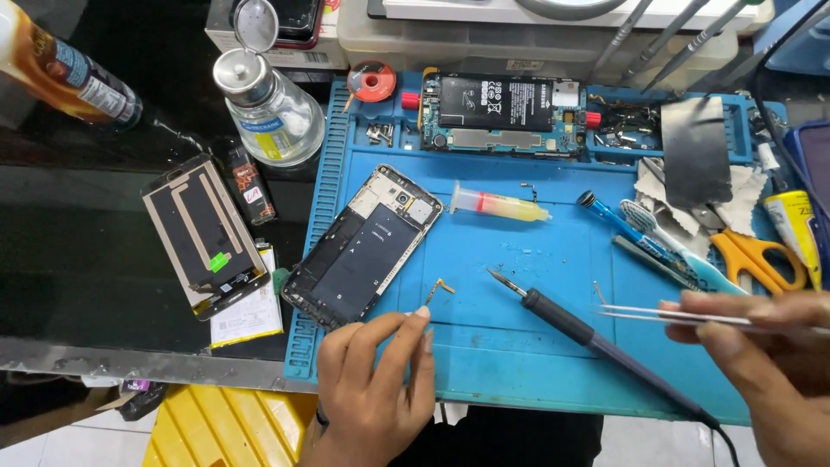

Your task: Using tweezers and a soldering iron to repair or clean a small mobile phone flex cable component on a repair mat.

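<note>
Left hand (376, 385) hovers over the near edge of the blue mat (519, 363), thumb and forefinger pinched together just beside the opened phone frame (363, 246), with a tiny gold flex piece (439, 289) lying right by the fingertips. Right hand (761, 363) grips thin metal tweezers (657, 313) pointing left, and a soldering iron (571, 322) lies on the mat between the two hands. Further back there's a syringe (499, 206), a phone board (501, 114) and orange scissors (756, 257), plus a glass bottle (270, 112) off the mat's left side.
</note>
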